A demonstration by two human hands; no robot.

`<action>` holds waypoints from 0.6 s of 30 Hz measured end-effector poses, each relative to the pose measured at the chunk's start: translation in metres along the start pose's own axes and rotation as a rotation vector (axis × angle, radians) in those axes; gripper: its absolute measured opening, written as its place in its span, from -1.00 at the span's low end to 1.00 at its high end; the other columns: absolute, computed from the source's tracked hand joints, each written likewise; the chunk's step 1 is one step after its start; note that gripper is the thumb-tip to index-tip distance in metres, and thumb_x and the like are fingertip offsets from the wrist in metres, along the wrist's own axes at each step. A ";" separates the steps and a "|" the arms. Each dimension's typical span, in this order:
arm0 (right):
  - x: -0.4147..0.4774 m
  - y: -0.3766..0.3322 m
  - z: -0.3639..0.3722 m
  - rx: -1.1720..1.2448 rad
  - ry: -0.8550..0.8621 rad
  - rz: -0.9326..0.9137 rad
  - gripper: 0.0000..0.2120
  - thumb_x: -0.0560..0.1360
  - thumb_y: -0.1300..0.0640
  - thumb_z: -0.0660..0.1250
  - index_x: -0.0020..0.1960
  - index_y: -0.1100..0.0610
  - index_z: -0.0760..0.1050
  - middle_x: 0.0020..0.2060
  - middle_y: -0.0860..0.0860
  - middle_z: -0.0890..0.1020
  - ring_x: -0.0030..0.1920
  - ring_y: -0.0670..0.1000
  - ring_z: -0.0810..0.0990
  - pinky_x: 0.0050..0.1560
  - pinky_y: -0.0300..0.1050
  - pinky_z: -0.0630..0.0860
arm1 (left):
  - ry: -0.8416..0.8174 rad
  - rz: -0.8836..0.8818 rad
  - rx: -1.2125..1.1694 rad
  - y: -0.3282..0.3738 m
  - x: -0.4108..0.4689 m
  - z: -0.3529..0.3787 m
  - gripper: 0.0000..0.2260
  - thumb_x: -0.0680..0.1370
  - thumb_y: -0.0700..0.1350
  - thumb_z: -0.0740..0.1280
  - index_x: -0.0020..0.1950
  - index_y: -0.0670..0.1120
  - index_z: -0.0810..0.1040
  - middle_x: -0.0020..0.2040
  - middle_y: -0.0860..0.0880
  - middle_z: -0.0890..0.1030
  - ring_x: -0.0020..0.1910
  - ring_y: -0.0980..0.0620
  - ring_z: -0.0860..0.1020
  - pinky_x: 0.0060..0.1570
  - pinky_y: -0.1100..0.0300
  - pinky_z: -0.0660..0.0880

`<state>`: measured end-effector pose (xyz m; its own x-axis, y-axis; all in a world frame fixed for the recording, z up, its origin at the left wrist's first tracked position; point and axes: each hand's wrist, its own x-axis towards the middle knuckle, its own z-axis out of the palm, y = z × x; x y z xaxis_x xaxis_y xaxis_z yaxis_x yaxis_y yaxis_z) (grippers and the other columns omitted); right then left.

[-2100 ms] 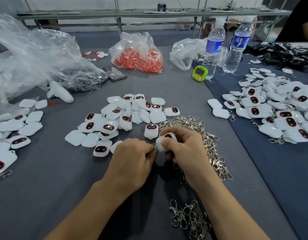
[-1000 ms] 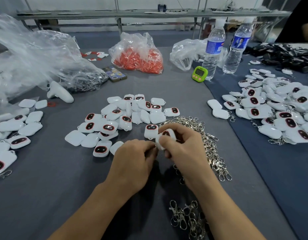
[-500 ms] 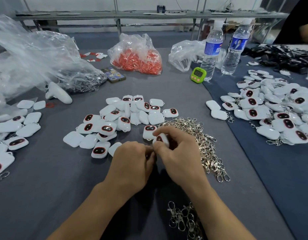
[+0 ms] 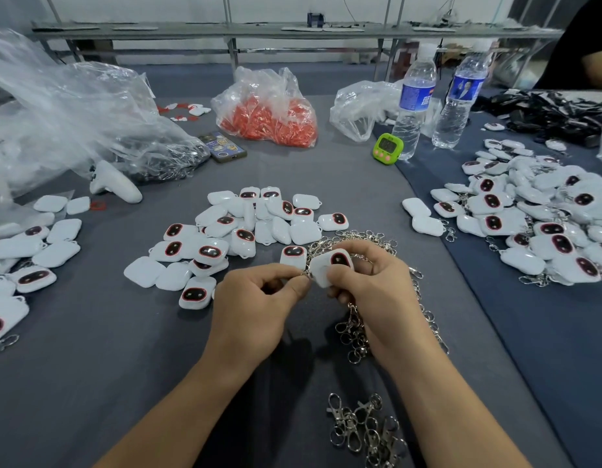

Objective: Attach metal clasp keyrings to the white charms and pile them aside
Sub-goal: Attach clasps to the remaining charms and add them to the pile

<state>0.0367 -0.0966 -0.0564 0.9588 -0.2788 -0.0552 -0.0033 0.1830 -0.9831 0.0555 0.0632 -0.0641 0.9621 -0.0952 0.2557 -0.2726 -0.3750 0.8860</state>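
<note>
Two forearms come in from the near edge and meet over the middle of the tabletop [image 4: 90, 366]. The right hand [image 4: 377, 298] grips a white charm [image 4: 330, 265], thumb on its face. The left hand [image 4: 259, 309] pinches something tiny at the charm's left corner, can't tell what. Loose charms [image 4: 245, 228] sit just beyond, keyrings [image 4: 357, 329] lie under the right hand, and the done pile [image 4: 529, 214] is on the right.
</note>
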 end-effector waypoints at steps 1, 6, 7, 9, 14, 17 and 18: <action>0.000 0.000 -0.001 0.040 0.000 0.011 -0.74 0.45 0.47 0.39 -0.02 0.15 0.62 -0.30 0.11 0.68 -0.42 -0.03 0.52 -0.43 -0.27 0.42 | 0.002 0.003 0.013 -0.001 -0.001 0.001 -0.76 0.47 -0.06 0.54 -0.11 0.33 0.68 -0.33 0.19 0.68 -0.33 0.20 0.60 -0.30 0.42 0.45; 0.000 -0.003 -0.004 0.079 -0.049 0.050 -0.78 0.44 0.46 0.42 -0.08 0.18 0.68 -0.31 0.04 0.69 -0.39 -0.09 0.57 -0.39 -0.30 0.46 | 0.069 0.050 0.143 -0.004 -0.004 0.001 -0.74 0.45 0.09 0.50 0.13 0.24 0.68 -0.09 0.27 0.66 -0.01 0.18 0.57 0.02 0.35 0.43; 0.000 -0.004 -0.004 0.047 -0.088 0.054 -0.79 0.45 0.44 0.43 -0.08 0.16 0.71 -0.28 0.06 0.70 -0.33 -0.06 0.60 -0.34 -0.23 0.50 | 0.035 0.022 0.063 -0.003 -0.003 0.002 -0.72 0.45 0.10 0.47 0.16 0.22 0.68 -0.08 0.25 0.67 -0.02 0.16 0.59 0.05 0.29 0.48; -0.002 -0.003 -0.003 -0.014 -0.167 0.045 -0.77 0.48 0.39 0.41 -0.04 0.10 0.73 -0.18 0.11 0.73 -0.21 0.01 0.65 -0.20 -0.12 0.57 | -0.030 -0.049 -0.121 -0.002 -0.001 0.003 -0.74 0.48 0.04 0.45 0.17 0.15 0.70 -0.10 0.13 0.72 -0.09 0.06 0.67 0.02 0.06 0.61; -0.003 -0.002 -0.003 -0.096 -0.241 -0.006 -0.75 0.52 0.36 0.38 0.05 0.08 0.72 -0.04 0.16 0.74 -0.06 0.04 0.69 0.00 -0.09 0.62 | -0.052 -0.069 -0.170 -0.005 0.000 0.003 -0.73 0.55 -0.17 0.47 0.21 0.09 0.69 -0.14 0.08 0.75 -0.12 0.08 0.72 -0.02 0.06 0.67; -0.003 -0.003 -0.003 -0.107 -0.291 -0.002 -0.72 0.52 0.37 0.39 0.10 0.07 0.70 -0.04 0.24 0.71 -0.16 -0.02 0.64 -0.17 -0.19 0.56 | -0.067 -0.079 -0.180 -0.007 0.000 0.003 -0.72 0.57 -0.16 0.45 0.24 0.10 0.67 -0.18 0.06 0.75 -0.17 0.06 0.72 -0.09 0.11 0.65; -0.003 -0.003 -0.004 -0.120 -0.313 0.006 -0.72 0.52 0.37 0.41 0.12 0.07 0.69 -0.05 0.27 0.70 -0.19 -0.02 0.62 -0.22 -0.20 0.54 | -0.064 -0.077 -0.173 -0.008 0.000 0.004 -0.72 0.57 -0.16 0.45 0.24 0.10 0.66 -0.19 0.06 0.74 -0.19 0.07 0.71 -0.11 0.12 0.64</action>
<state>0.0322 -0.1002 -0.0542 0.9993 0.0282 -0.0228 -0.0246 0.0660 -0.9975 0.0579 0.0627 -0.0722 0.9774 -0.1329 0.1644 -0.1908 -0.2204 0.9566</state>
